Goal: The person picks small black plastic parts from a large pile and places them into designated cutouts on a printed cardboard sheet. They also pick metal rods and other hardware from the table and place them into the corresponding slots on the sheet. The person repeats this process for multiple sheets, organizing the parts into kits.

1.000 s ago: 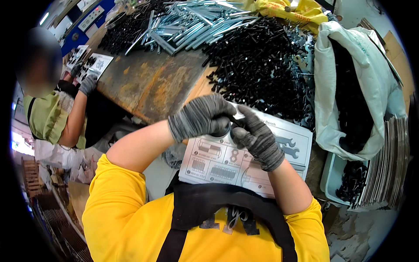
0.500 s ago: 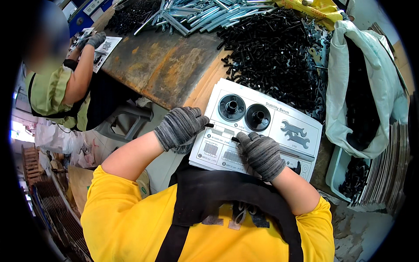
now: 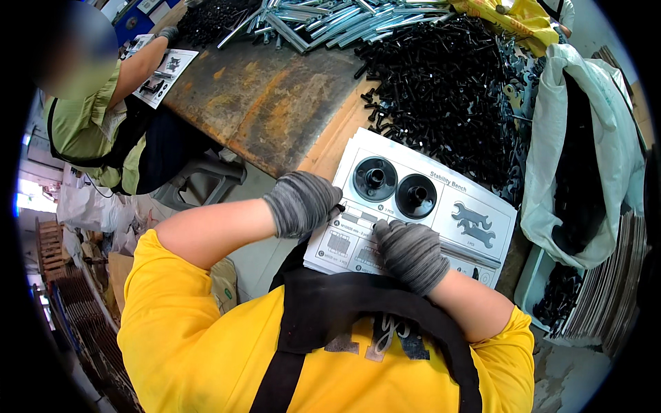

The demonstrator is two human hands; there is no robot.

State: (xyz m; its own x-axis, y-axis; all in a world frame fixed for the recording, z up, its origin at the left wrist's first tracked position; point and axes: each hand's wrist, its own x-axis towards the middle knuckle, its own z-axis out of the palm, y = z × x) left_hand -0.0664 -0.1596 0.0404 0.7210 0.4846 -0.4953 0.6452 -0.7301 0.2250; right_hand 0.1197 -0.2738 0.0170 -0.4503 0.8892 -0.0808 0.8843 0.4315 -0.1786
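My left hand, in a grey striped glove, is closed at the left edge of a stack of printed cards. A short black bolt pokes out from its fingertips. My right hand, gloved alike, is closed over the card's lower middle; a dark bolt end barely shows at its fingers. Above the hands are two black round discs with raised hubs, the left disc and the right disc. Two flat wrenches appear on the card's right. A silver tube runs rightward from my right hand.
Beyond the cards lie a heap of black bolts and a pile of silver tubes. A white sack and a pale bin stand at right. A co-worker sits at left with another card.
My view has shifted slightly. My left hand has turned, and less of its bolt shows; my right hand is slightly lower on the card. The co-worker's hand has reached toward the far dark pile.
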